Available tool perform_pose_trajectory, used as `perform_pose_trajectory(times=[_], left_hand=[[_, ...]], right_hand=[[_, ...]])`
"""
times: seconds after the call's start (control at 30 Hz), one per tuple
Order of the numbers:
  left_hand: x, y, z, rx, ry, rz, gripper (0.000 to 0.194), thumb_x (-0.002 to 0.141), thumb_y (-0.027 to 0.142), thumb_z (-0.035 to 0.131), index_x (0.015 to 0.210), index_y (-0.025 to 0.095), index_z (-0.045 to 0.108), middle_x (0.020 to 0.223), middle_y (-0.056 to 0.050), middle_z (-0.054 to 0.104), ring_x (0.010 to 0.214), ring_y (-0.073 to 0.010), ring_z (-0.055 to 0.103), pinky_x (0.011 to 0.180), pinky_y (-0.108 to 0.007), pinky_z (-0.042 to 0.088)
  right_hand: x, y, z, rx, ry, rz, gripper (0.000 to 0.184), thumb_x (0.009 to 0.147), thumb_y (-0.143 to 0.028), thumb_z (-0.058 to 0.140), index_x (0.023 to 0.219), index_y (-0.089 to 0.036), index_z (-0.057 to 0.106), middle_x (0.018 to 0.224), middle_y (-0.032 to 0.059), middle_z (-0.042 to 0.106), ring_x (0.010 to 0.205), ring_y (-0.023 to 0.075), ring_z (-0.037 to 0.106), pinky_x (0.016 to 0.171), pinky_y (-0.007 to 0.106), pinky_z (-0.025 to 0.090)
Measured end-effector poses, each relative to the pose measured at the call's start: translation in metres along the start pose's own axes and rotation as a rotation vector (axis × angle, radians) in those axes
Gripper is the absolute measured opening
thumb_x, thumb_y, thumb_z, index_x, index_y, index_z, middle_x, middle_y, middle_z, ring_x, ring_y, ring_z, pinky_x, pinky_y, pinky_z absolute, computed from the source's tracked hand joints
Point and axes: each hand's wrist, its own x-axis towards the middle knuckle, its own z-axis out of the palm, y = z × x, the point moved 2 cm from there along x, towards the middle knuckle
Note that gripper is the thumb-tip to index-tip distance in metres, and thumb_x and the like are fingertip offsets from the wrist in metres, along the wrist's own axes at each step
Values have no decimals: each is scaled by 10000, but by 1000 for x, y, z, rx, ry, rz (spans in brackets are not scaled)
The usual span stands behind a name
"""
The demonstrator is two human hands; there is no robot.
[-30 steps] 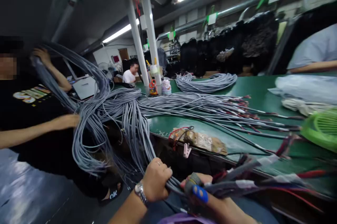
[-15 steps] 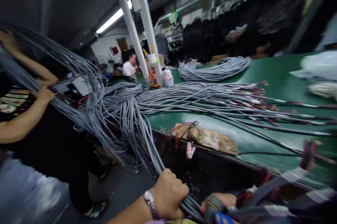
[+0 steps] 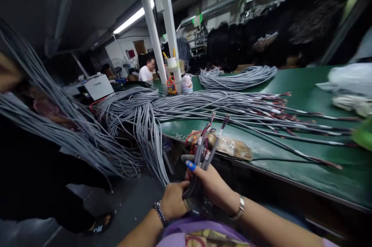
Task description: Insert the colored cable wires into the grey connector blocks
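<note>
My left hand (image 3: pixel 173 199), a watch or bracelet at its wrist, is closed around grey cables close to my body. Just beside it, my right hand (image 3: pixel 216 189) grips the same small bundle of grey cables (image 3: pixel 200 154), its thumb wrapped in blue. The bundle's stripped ends, with thin red and dark wires, point upward in front of the table edge. Along the green table (image 3: pixel 308 84) lies a long heap of grey cables (image 3: pixel 186 103), and part of it hangs over the front edge (image 3: pixel 149 134).
To the left a person in dark clothes (image 3: pixel 35 185) stands by a thick hanging bundle of cables (image 3: pixel 87 138). A coiled cable bundle (image 3: pixel 238 78) lies farther back. Cardboard (image 3: pixel 235 148) sits at the table edge. White posts (image 3: pixel 168 22) and plastic bags (image 3: pixel 351 78) are also there.
My hands have drawn closer together, and the cable ends have swung from the lower right to point upward. The co-worker's cable bundle has shifted and the co-worker's arms have mostly left view.
</note>
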Motion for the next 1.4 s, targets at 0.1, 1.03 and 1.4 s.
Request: perform_pose_trajectory(times=[0.1, 1.03, 1.4], left_hand=[[7, -2, -4, 10, -13, 45, 415, 728, 575, 562, 747, 169, 645, 645, -12, 636, 631, -196, 583, 624, -292, 437], [30, -15, 30, -1142, 3, -165, 504, 525, 542, 793, 736, 101, 670, 526, -11, 592, 468, -127, 543, 512, -264, 464], [32, -28, 26, -1257, 55, -165, 397, 551, 384, 825, 808, 111, 694, 659, -29, 657, 612, -165, 617, 653, -313, 508]], right_hand=[[5, 11, -4, 36, -55, -1, 447, 666, -563, 683, 597, -167, 488, 516, -24, 492, 485, 96, 440, 485, 244, 375], [12, 36, -44, -682, -221, -266, 300, 872, -446, 482, 799, -188, 618, 793, 41, 612, 744, 184, 540, 725, 321, 459], [16, 36, -34, -894, -157, -282, 215, 872, -337, 458, 734, -188, 530, 721, 26, 541, 659, 158, 484, 617, 286, 408]])
